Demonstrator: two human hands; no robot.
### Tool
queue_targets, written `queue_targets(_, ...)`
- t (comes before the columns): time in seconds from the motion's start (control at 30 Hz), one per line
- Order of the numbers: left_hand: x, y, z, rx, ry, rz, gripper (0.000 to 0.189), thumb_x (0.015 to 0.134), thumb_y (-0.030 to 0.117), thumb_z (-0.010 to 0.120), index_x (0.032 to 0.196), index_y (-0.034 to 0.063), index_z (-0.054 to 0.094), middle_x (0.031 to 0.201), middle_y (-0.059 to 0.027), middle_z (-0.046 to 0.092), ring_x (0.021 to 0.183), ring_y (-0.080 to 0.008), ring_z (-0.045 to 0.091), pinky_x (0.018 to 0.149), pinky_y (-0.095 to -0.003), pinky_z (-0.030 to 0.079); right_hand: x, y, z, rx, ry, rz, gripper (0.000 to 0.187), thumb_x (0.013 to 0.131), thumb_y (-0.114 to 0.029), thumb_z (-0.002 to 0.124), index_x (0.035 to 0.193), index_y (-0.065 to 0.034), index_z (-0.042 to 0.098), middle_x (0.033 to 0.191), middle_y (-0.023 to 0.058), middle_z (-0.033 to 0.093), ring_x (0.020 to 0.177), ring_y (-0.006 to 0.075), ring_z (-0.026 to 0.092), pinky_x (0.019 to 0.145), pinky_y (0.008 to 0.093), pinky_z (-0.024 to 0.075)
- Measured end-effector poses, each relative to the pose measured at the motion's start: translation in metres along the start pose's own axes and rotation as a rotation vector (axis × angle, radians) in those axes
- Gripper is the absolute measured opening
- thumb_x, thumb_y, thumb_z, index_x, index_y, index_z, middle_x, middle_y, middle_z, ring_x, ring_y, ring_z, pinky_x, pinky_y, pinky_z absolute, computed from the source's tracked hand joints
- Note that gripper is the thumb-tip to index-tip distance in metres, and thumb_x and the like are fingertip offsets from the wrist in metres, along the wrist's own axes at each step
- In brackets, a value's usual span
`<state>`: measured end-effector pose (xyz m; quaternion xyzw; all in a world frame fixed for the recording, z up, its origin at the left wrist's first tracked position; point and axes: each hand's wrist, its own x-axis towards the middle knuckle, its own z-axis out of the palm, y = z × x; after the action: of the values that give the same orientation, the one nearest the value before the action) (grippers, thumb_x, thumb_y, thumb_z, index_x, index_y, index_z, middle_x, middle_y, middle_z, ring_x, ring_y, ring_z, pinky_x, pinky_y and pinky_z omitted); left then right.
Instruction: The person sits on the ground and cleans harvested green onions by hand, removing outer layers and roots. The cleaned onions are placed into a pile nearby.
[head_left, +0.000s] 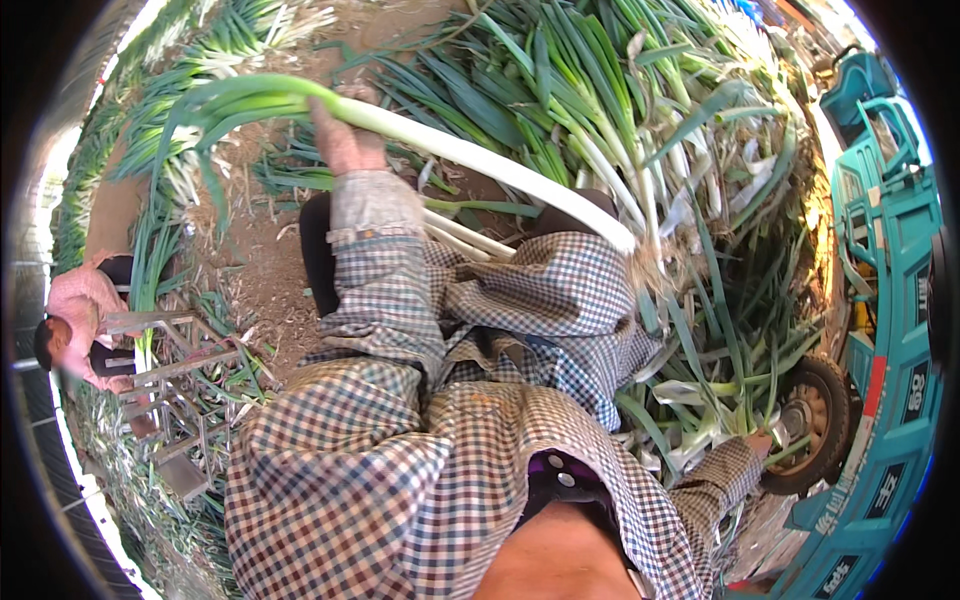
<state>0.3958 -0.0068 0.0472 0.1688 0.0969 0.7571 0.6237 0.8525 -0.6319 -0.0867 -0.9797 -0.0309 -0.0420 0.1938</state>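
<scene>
My left hand (349, 135) is closed around the upper shank of a long Welsh onion (480, 161), where white turns to green. Its leaves droop to the left, and its rooted white end rests by my right knee. Far to the lower right, my right hand (760, 442) is small in view beside stripped leaves (705, 431) near a wheel. Whether its fingers grip those leaves is hidden. A few more white onion stalks (469, 236) lie between my legs. In front of me spreads a large heap of unpeeled Welsh onions (555, 82) with dry outer skins and roots.
A teal cargo vehicle (885, 337) stands along the right, its rubber-tyred wheel (806, 424) close to my right hand. On the left, another person (82, 322) in pink bends near a stool frame (184, 367). Rows of bundled onions (195, 97) lie on the dirt ground (262, 285).
</scene>
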Motion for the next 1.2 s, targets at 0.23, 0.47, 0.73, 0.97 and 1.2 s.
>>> queue_targets(0.23, 0.010, -0.024, -0.025, 0.126, 0.087, -0.115, 0.043, 0.092, 0.049, 0.046, 0.093, 0.0064, 0.052, 0.077, -0.0078, 0.056, 0.071, -0.0243, 0.054, 0.071, -0.0394, 0.049, -0.065, -0.243, 0.023, 0.567, 0.024, -0.921, 0.037, 0.087, -0.003, 0.052, 0.124, -0.0005, 0.049, 0.130, 0.0126, 0.046, 0.115, 0.0212, 0.048, 0.096, 0.0344, 0.0423)
queue_targets(0.47, 0.020, -0.011, -0.004, 0.375, -0.103, -0.243, 0.040, 0.087, 0.045, 0.059, 0.087, 0.0053, 0.051, 0.073, -0.0066, 0.052, 0.072, -0.0229, 0.052, 0.074, -0.0397, 0.048, -0.190, -0.458, 0.064, 0.426, -0.181, -1.484, 0.031, 0.083, -0.014, 0.060, 0.112, -0.0064, 0.052, 0.087, 0.0111, 0.057, 0.086, 0.0243, 0.058, 0.082, 0.0391, 0.0463)
queue_targets(0.73, 0.229, 0.033, -0.106, 0.637, 0.059, -0.014, 0.032, 0.085, 0.030, 0.063, 0.068, 0.0145, 0.041, 0.063, -0.0017, 0.044, 0.059, -0.0173, 0.043, 0.058, -0.0358, 0.042, -0.028, -0.411, 0.164, 0.090, -0.414, -0.566, 0.030, 0.086, -0.024, 0.059, 0.105, -0.0016, 0.058, 0.094, 0.0227, 0.061, 0.087, 0.0362, 0.059, 0.077, 0.0443, 0.0460)
queue_targets(0.97, 0.224, -0.036, -0.301, 1.404, 0.374, -0.393, 0.023, 0.084, 0.022, 0.062, 0.096, 0.0060, 0.051, 0.070, -0.0039, 0.055, 0.058, -0.0140, 0.049, 0.054, -0.0309, 0.042, -0.010, -0.382, 0.331, -0.151, -0.411, -0.476, 0.037, 0.075, -0.024, 0.066, 0.108, -0.0104, 0.056, 0.114, 0.0155, 0.052, 0.112, 0.0362, 0.047, 0.090, 0.0511, 0.0406)
queue_targets(1.2, 0.120, -0.146, -0.169, 1.425, -0.267, -0.575, 0.040, 0.083, 0.016, 0.061, 0.119, 0.0026, 0.051, 0.073, -0.0035, 0.062, 0.052, -0.0098, 0.050, 0.046, -0.0240, 0.040, -0.003, -0.394, 0.191, 0.390, -0.642, -0.524, 0.029, 0.087, -0.019, 0.053, 0.107, 0.0010, 0.056, 0.081, 0.0174, 0.060, 0.075, 0.0282, 0.059, 0.069, 0.0389, 0.0463)
